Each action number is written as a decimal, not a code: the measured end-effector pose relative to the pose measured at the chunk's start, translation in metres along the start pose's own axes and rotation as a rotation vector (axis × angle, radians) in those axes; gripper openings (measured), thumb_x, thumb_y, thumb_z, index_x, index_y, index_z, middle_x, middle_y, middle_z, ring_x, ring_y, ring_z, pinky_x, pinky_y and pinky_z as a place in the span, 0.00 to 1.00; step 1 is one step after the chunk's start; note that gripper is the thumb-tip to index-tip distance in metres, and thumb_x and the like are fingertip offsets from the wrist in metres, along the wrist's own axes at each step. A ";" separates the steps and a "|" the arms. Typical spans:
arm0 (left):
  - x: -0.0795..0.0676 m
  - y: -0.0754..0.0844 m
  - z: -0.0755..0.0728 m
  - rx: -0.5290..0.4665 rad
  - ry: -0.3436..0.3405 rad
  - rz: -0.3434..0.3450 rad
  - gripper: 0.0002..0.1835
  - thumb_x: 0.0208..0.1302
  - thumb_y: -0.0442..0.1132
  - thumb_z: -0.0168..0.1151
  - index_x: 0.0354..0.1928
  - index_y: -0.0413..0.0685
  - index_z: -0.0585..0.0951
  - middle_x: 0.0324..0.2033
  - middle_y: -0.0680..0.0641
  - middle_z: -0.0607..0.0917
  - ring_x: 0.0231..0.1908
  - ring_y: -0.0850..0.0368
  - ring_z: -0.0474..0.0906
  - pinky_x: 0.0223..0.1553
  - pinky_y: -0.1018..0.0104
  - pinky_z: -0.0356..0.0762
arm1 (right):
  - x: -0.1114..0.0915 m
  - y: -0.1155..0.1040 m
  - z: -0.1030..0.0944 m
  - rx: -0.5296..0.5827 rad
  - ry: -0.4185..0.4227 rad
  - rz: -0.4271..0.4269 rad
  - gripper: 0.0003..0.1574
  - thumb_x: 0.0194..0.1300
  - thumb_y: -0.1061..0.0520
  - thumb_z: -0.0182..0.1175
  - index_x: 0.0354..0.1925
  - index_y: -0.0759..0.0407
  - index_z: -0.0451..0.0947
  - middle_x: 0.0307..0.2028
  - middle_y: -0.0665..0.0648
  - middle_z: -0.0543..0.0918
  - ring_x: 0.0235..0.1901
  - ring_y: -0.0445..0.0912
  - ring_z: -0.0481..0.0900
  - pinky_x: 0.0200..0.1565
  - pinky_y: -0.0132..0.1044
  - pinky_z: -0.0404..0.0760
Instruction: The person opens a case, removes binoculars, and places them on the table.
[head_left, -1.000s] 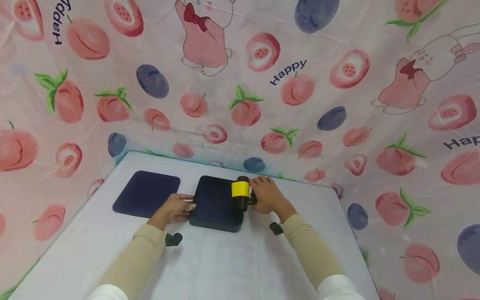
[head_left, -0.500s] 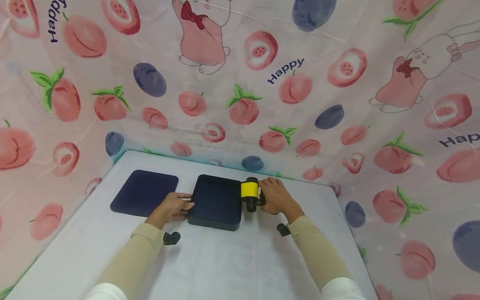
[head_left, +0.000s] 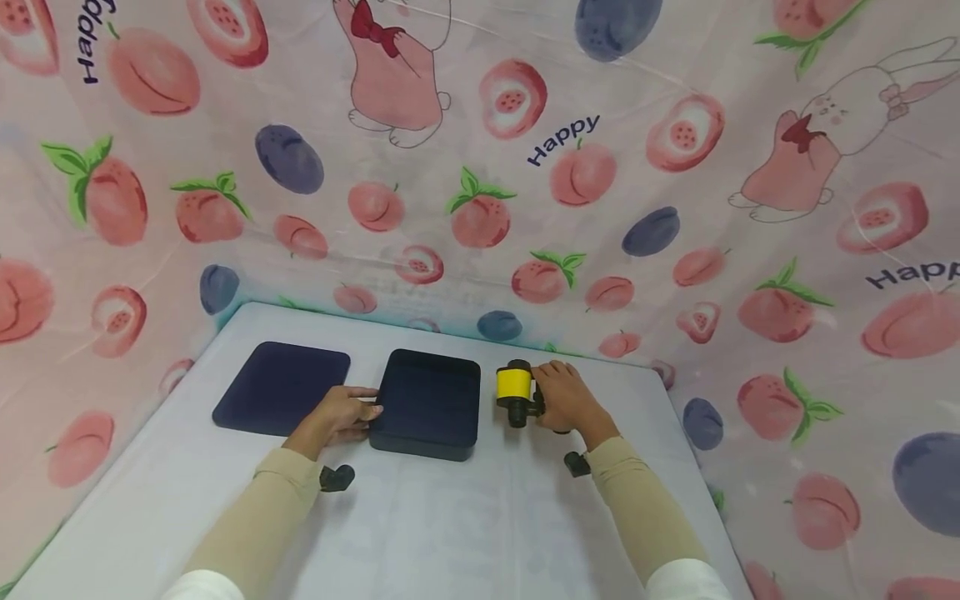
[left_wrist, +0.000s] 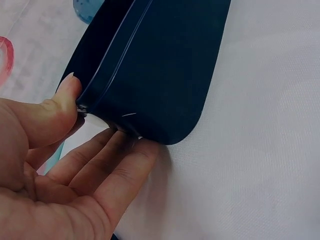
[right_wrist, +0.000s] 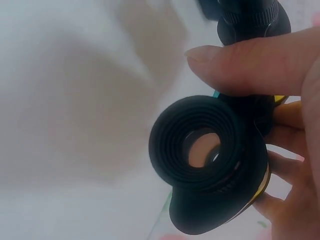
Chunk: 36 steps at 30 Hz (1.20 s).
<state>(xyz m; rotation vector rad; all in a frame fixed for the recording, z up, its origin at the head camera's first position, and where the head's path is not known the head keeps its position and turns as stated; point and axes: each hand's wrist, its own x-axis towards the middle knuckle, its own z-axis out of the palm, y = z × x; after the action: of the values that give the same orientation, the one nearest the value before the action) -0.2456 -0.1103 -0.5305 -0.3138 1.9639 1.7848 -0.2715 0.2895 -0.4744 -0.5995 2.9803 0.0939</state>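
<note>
My right hand [head_left: 567, 398] grips a pair of black and yellow binoculars [head_left: 513, 385] to the right of the dark box. In the right wrist view one round black eyepiece [right_wrist: 197, 142] faces the camera, with the thumb across the middle and the fingers behind. The open-topped dark navy box [head_left: 424, 408] sits on the white table. At its left wall my left hand [head_left: 339, 414] holds on, the thumb [left_wrist: 69, 100] on the rim and the fingers against the outside. Part of the binoculars is hidden behind the right hand.
A flat dark navy lid-like panel [head_left: 281, 387] with rounded corners lies left of the box. The white table [head_left: 442, 533] meets a fruit-and-rabbit printed cloth wall [head_left: 450, 167] at the back and both sides. Small black wrist devices [head_left: 337, 477] hang at both sleeves.
My right hand has carried the binoculars rightward, from over the box's right side to beyond its right edge. The left hand keeps its hold on the box.
</note>
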 end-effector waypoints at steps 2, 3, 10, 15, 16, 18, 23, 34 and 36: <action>-0.001 0.002 -0.001 0.000 0.001 0.004 0.34 0.72 0.30 0.64 0.77 0.36 0.66 0.72 0.27 0.71 0.71 0.32 0.72 0.68 0.38 0.74 | 0.000 0.002 0.002 0.005 0.011 0.004 0.58 0.53 0.48 0.80 0.74 0.66 0.66 0.71 0.64 0.74 0.74 0.63 0.65 0.78 0.64 0.58; -0.001 0.003 -0.002 0.004 0.000 0.007 0.34 0.72 0.30 0.63 0.77 0.36 0.66 0.72 0.26 0.71 0.71 0.32 0.71 0.68 0.38 0.74 | 0.000 0.003 0.003 0.010 0.018 0.006 0.57 0.53 0.49 0.80 0.74 0.66 0.66 0.70 0.64 0.75 0.74 0.63 0.66 0.78 0.64 0.59; 0.001 0.005 -0.001 0.016 0.010 0.008 0.33 0.72 0.31 0.64 0.76 0.36 0.67 0.72 0.27 0.71 0.71 0.32 0.72 0.68 0.38 0.74 | -0.001 0.007 0.012 0.042 0.034 0.012 0.56 0.53 0.51 0.79 0.73 0.67 0.67 0.69 0.65 0.76 0.73 0.63 0.67 0.77 0.65 0.60; 0.000 0.001 0.001 0.024 0.016 -0.004 0.33 0.71 0.31 0.65 0.76 0.36 0.67 0.72 0.28 0.72 0.71 0.32 0.73 0.67 0.38 0.75 | 0.000 0.008 0.020 0.063 0.029 0.010 0.56 0.52 0.52 0.79 0.73 0.67 0.67 0.69 0.65 0.75 0.73 0.63 0.66 0.78 0.65 0.59; 0.000 0.000 0.001 0.021 0.014 -0.005 0.33 0.71 0.31 0.65 0.76 0.36 0.67 0.71 0.27 0.72 0.71 0.32 0.73 0.67 0.38 0.75 | 0.001 0.009 0.022 0.061 0.029 0.009 0.56 0.51 0.52 0.79 0.73 0.67 0.67 0.69 0.65 0.76 0.73 0.63 0.66 0.78 0.65 0.59; 0.000 -0.001 0.002 0.013 0.015 -0.002 0.33 0.71 0.30 0.65 0.76 0.36 0.67 0.71 0.27 0.72 0.71 0.32 0.73 0.67 0.37 0.75 | 0.001 0.010 0.025 0.062 0.032 0.009 0.56 0.51 0.52 0.80 0.73 0.67 0.67 0.69 0.65 0.76 0.72 0.63 0.67 0.78 0.65 0.59; 0.000 -0.003 0.001 0.000 0.012 -0.002 0.33 0.71 0.30 0.64 0.76 0.36 0.68 0.72 0.27 0.72 0.71 0.31 0.72 0.66 0.37 0.75 | 0.000 0.012 0.028 0.083 0.039 0.017 0.55 0.50 0.53 0.79 0.72 0.67 0.68 0.68 0.65 0.77 0.72 0.63 0.67 0.78 0.65 0.59; 0.001 -0.006 0.000 0.006 0.031 0.002 0.33 0.71 0.30 0.65 0.76 0.37 0.68 0.71 0.28 0.73 0.70 0.32 0.74 0.66 0.38 0.76 | -0.003 0.017 0.032 0.127 0.052 0.023 0.53 0.49 0.59 0.75 0.71 0.68 0.68 0.67 0.65 0.77 0.71 0.63 0.68 0.78 0.65 0.58; 0.002 -0.006 0.001 0.006 0.029 0.006 0.33 0.71 0.31 0.65 0.76 0.37 0.68 0.71 0.28 0.73 0.69 0.32 0.74 0.66 0.38 0.76 | -0.002 0.018 0.034 0.131 0.048 0.027 0.53 0.49 0.59 0.75 0.72 0.68 0.68 0.68 0.65 0.77 0.72 0.62 0.68 0.78 0.65 0.58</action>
<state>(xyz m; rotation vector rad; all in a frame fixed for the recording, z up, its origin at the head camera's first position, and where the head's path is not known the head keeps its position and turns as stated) -0.2439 -0.1104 -0.5367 -0.3335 1.9916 1.7872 -0.2734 0.3099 -0.5076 -0.5534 3.0115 -0.1151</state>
